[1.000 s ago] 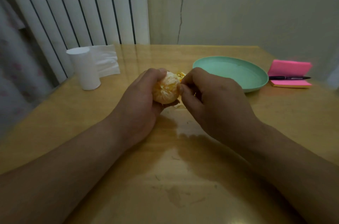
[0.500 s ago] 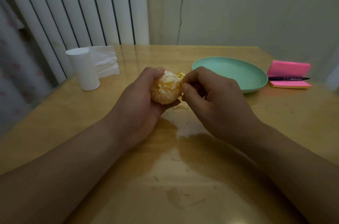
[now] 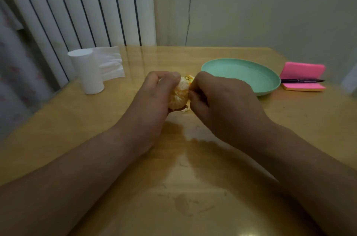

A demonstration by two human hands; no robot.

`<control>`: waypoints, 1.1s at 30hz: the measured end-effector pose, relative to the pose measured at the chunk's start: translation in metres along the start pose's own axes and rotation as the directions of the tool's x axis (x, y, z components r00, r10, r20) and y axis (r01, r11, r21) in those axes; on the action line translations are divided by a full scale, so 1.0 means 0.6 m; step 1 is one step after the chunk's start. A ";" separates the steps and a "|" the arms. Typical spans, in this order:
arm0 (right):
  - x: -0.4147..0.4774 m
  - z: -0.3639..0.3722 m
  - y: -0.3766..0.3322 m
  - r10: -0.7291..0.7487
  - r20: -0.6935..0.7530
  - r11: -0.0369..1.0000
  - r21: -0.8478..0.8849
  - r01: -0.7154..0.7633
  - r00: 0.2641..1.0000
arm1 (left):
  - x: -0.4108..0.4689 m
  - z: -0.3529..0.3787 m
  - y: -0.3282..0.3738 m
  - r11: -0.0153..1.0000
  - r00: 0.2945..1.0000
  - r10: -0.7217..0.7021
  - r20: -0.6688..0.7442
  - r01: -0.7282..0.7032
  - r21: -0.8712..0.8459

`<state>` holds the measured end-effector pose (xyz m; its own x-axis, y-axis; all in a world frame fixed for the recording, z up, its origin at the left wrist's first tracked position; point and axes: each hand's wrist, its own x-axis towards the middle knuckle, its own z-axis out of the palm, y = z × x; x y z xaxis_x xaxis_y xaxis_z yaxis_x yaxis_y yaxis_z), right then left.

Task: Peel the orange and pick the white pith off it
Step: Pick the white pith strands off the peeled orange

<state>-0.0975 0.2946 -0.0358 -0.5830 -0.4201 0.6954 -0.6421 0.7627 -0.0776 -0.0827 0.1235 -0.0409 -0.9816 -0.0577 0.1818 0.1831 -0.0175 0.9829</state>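
Observation:
A peeled orange (image 3: 179, 95), pale with white pith over its segments, sits between both hands above the wooden table (image 3: 193, 187). My left hand (image 3: 154, 100) grips it from the left, fingers curled over its top. My right hand (image 3: 220, 100) is at the orange's right side, thumb and forefinger pinched together against its surface; what they pinch is too small to see. A scrap of orange peel (image 3: 188, 77) shows just behind the fruit, and a small pale scrap (image 3: 184, 110) lies on the table under it.
A mint-green plate (image 3: 266, 79) stands to the right of the hands. Beyond it lie pink sticky notes (image 3: 301, 70) with a black pen (image 3: 301, 81) across them. A white tissue roll (image 3: 87, 73) with a loose sheet (image 3: 110, 63) stands at the back left by a radiator.
My left hand has rolled the orange, its fingers now covering more of the top. My right fingertips stay pinched at the fruit's right side, slightly higher than before.

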 end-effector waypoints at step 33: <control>-0.011 -0.003 -0.002 0.216 0.060 0.869 0.443 -0.220 0.975 | 0.014 -0.020 -0.003 0.911 0.991 -0.079 0.107 0.115 -0.397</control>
<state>-0.0918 0.2977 -0.0390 -0.7366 -0.2745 0.6181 -0.6505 0.5374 -0.5366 -0.0906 0.1111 -0.0412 -0.9931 0.0508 0.1056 0.0748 -0.4188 0.9050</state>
